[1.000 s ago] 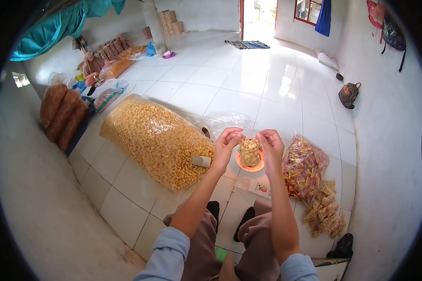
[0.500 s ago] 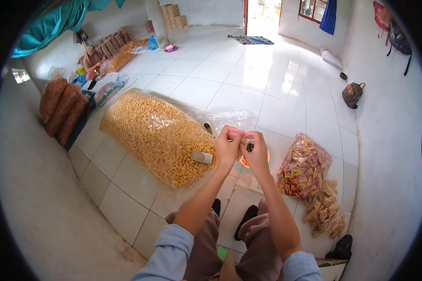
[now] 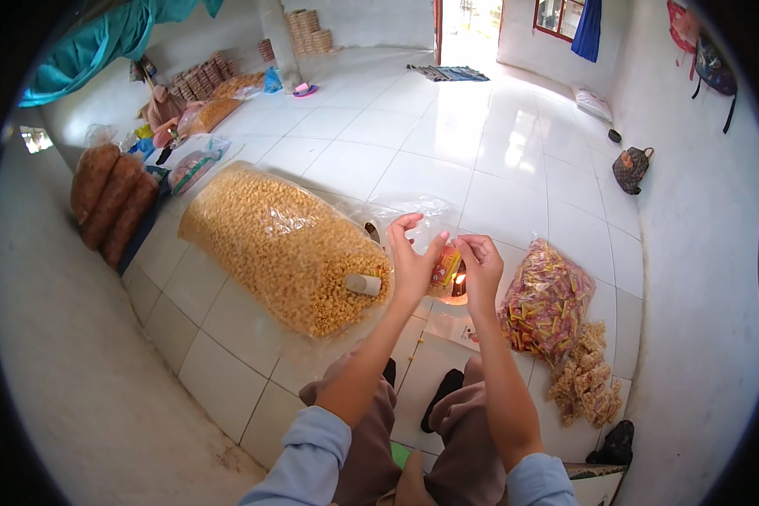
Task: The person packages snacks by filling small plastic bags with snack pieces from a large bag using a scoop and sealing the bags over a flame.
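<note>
A small red and yellow snack packet (image 3: 444, 266) hangs between my hands. My right hand (image 3: 483, 268) pinches its upper edge between thumb and fingertips. My left hand (image 3: 411, 266) is beside the packet, its index finger raised and apart from the thumb, the thumb tip close to the packet. A small flame (image 3: 460, 277) burns just below the right fingertips; its holder is mostly hidden. Left of my hands lies a large clear bag of yellow puffed snack pieces (image 3: 270, 232), with a white scoop (image 3: 363, 284) in its opening.
A clear bag of red and yellow packets (image 3: 548, 299) lies on the right, with a pile of filled small packets (image 3: 589, 379) beside it. Brown-filled sacks (image 3: 110, 198) lean against the left wall. A seated person (image 3: 164, 111) is at the far left. A handbag (image 3: 632, 170) rests by the right wall.
My hands were together at the fingertips; now they are apart, with the left index finger lifted. The red and yellow packet and the flame have come into view.
</note>
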### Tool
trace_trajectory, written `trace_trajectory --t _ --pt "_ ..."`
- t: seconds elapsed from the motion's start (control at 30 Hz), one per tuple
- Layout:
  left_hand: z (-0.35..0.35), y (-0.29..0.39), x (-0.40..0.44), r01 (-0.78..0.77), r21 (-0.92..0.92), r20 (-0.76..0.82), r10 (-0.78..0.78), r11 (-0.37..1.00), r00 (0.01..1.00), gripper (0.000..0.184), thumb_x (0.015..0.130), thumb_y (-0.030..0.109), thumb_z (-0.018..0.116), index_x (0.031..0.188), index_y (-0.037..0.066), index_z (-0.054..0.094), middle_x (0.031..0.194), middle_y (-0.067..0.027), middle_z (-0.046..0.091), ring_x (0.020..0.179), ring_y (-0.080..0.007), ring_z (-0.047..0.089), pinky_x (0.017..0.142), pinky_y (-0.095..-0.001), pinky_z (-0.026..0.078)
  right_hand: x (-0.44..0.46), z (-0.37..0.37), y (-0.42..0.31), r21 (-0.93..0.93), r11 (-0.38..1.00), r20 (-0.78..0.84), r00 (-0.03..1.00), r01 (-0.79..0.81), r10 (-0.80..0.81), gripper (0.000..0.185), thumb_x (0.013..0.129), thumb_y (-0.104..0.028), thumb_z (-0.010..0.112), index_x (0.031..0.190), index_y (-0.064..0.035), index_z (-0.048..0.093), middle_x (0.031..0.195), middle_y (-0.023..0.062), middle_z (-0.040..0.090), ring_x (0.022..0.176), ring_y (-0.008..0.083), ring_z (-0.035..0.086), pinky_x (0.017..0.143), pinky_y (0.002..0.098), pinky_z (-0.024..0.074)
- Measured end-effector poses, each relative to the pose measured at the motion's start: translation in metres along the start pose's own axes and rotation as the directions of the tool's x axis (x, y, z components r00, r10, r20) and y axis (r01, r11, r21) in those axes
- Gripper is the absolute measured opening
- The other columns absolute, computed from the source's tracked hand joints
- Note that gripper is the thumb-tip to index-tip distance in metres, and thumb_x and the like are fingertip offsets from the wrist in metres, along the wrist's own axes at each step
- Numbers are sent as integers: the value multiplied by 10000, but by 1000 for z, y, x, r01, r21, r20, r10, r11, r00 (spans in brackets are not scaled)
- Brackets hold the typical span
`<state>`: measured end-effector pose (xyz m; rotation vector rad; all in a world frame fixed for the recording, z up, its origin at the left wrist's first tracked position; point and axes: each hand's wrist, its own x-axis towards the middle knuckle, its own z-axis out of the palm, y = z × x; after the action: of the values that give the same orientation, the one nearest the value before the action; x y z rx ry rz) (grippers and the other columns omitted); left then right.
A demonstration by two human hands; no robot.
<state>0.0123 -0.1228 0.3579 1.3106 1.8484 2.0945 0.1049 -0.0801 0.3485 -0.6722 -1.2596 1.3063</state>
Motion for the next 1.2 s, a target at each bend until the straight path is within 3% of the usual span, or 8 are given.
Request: trace_trajectory --t 0.03,0.07,0.13,0.23,0.57,0.83,1.03,1.2 --pt "-2 -4 4 105 -256 80 -87 961 993 402 738 188 678 1054 47 473 998 -94 532 934 -161 495 787 -303 384 2 -3 1 40 999 15 1000 -7 7 103 803 -57 585 842 28 542 806 94 600 790 141 595 710 224 459" --pt "-5 -8 7 107 -253 80 -89 962 993 402 738 188 678 1054 47 473 998 -94 532 934 -161 495 787 -303 384 2 -4 1 42 999 14 1000 -11 10 103 803 -57 585 842 28 542 806 94 600 790 141 595 710 224 459" --pt "-10 -9 12 272 -509 312 -120 817 943 344 768 101 648 1054 47 466 931 -82 583 862 -124 554 751 -251 418 2 -5 -3 37 999 23 1000 -7 6 112 809 -71 585 846 25 542 805 87 599 799 138 591 721 226 459" --pt "-12 -9 12 241 -477 260 -126 845 957 297 760 10 635 1006 48 472 790 -57 615 745 -88 574 670 -195 436 3 -6 -4 71 997 41 999 -22 20 125 816 -83 583 858 31 554 831 89 604 812 130 585 732 227 458" --pt "-22 -8 18 280 -551 265 -153 787 952 247 733 -6 663 863 58 463 757 -71 627 701 -67 581 612 -180 447 1 -7 -15 -56 997 30 998 62 -60 133 825 -62 567 924 28 574 872 80 607 812 108 572 743 226 451" --pt "-24 -6 19 237 -517 242 -125 823 962 192 719 -16 671 805 39 509 747 -47 612 701 -73 582 623 -180 455 5 -4 -10 7 944 -5 944 331 -331 130 816 -34 565 928 32 556 830 61 595 754 114 563 696 227 452" --pt "-25 -7 17 190 -279 233 -125 941 964 178 727 62 683 843 45 550 746 -18 616 690 -57 566 613 -180 415 4 -10 -14 -215 937 37 961 275 -274 63 799 -31 574 838 5 607 816 48 605 749 107 565 664 225 445" --pt "-24 -8 17 234 -343 279 -139 910 950 190 733 83 679 869 59 548 723 -4 609 657 -45 526 577 -176 374 3 -10 -17 -236 932 34 961 274 -274 68 799 -26 571 844 -1 615 825 54 609 753 114 569 653 225 446"
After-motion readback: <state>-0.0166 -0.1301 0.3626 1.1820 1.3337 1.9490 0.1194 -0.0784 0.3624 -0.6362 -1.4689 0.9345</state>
